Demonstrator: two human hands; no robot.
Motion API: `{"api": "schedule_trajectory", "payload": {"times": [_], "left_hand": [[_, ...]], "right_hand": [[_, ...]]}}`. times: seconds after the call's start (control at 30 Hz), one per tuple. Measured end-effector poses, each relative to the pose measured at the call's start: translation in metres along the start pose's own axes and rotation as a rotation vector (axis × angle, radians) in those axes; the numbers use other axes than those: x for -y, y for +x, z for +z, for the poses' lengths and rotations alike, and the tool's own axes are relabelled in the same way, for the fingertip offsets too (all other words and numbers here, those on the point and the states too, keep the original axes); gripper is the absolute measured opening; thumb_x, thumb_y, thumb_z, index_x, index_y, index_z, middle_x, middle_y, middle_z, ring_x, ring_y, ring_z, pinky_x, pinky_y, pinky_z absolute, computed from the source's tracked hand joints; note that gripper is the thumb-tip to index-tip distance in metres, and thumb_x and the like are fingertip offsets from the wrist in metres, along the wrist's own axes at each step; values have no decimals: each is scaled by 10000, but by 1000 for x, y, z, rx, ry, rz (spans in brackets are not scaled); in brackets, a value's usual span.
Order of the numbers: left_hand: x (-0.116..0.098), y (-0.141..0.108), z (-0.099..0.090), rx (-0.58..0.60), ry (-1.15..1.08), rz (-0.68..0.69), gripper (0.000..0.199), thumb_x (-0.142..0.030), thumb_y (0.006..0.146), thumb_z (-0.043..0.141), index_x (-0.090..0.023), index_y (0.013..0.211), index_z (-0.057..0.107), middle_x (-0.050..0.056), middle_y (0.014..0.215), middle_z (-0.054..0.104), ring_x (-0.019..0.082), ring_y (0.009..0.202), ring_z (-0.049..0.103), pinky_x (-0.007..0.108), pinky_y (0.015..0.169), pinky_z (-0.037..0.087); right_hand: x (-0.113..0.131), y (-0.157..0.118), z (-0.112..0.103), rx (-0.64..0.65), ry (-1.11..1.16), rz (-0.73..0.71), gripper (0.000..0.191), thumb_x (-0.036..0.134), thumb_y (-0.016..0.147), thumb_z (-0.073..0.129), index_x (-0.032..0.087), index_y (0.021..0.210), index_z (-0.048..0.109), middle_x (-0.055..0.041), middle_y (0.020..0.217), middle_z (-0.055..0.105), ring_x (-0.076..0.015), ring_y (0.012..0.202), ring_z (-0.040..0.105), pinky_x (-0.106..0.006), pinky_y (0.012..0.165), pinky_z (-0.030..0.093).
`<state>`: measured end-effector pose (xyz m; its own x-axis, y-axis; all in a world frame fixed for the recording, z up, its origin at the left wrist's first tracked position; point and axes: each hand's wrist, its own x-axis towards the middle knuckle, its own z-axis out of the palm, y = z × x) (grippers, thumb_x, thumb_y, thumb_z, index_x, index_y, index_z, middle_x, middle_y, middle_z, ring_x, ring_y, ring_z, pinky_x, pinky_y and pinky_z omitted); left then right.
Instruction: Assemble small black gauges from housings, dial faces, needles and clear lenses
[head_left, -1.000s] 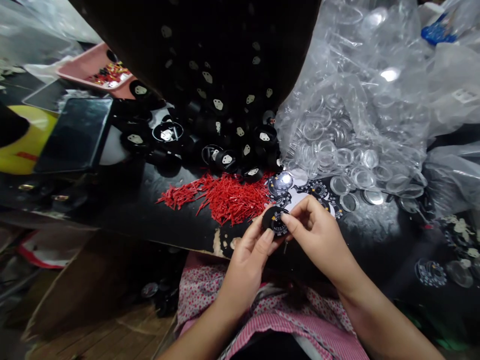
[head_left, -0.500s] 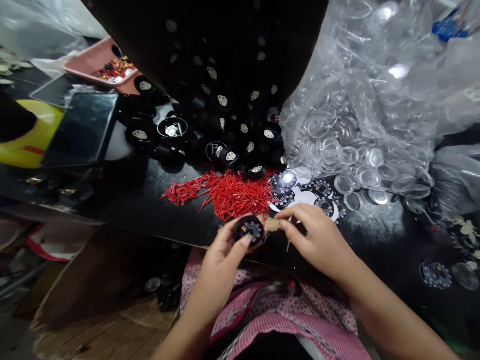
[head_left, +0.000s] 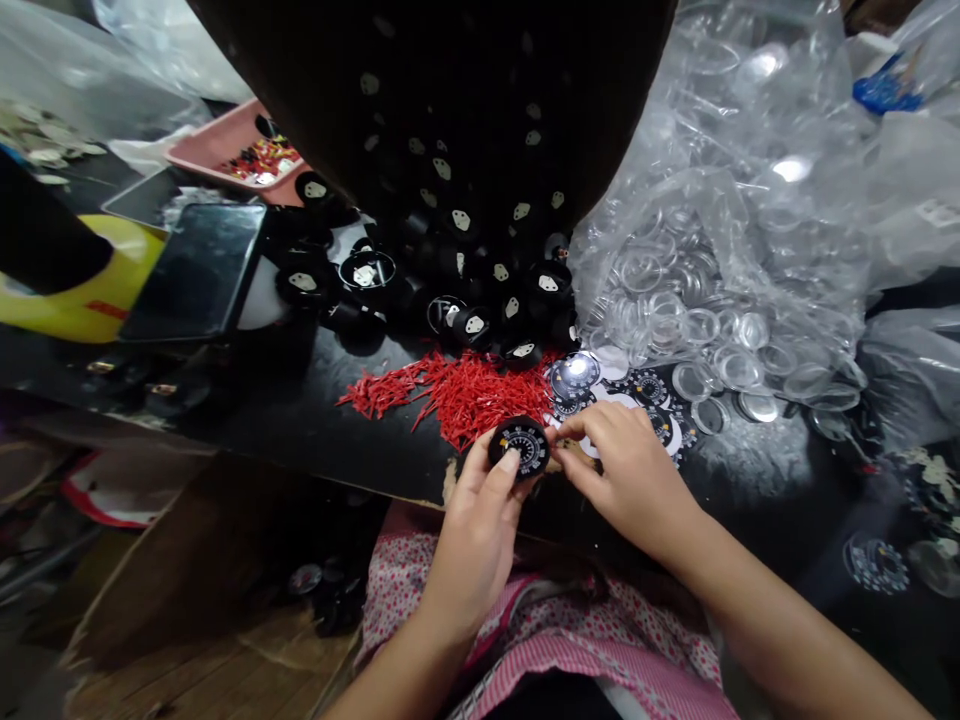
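My left hand [head_left: 480, 510] is closed around a round black gauge [head_left: 519, 447], thumb on its lower face. The gauge has a printed dial with white markings and an orange patch, and it faces up toward me. At the gauge's right rim is my right hand [head_left: 630, 475], its thumb and forefinger pinched together. Whatever is between those fingertips is too small to make out. Just beyond the gauge lies a heap of thin red pointers [head_left: 476, 395]. Loose printed dial discs [head_left: 576, 376] lie behind my right hand, some overlapping.
Several black gauge housings [head_left: 474, 326] spill from a large dark container [head_left: 487, 90]. Clear round lenses [head_left: 697, 325] spread from a plastic bag [head_left: 720, 120] at right. At left are a dark-screened device [head_left: 196, 270], a yellow object [head_left: 127, 260] and a pink tray [head_left: 206, 145]. A cardboard box [head_left: 172, 600] is below the table edge.
The gauge has moved slightly right and up in my left hand, and its dial shows more fully. My right fingertips have come closer to its rim. The view has shifted a little.
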<state>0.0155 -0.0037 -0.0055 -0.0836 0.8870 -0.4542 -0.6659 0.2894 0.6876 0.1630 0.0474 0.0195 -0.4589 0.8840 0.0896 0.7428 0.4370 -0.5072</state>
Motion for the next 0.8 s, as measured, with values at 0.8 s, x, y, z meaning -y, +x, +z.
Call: {"api": "schedule_trajectory", "payload": {"times": [0.8], "left_hand": [[10, -2, 8, 135, 292, 87, 291, -323, 906, 645, -292, 1193, 607, -2, 1213, 663, 180, 1150, 605, 298, 1032, 432]], "right_hand": [[13, -13, -16, -21, 263, 121, 123, 171, 942, 565, 178, 825, 602, -2, 807, 608, -169, 775, 540, -335, 766, 325]]}}
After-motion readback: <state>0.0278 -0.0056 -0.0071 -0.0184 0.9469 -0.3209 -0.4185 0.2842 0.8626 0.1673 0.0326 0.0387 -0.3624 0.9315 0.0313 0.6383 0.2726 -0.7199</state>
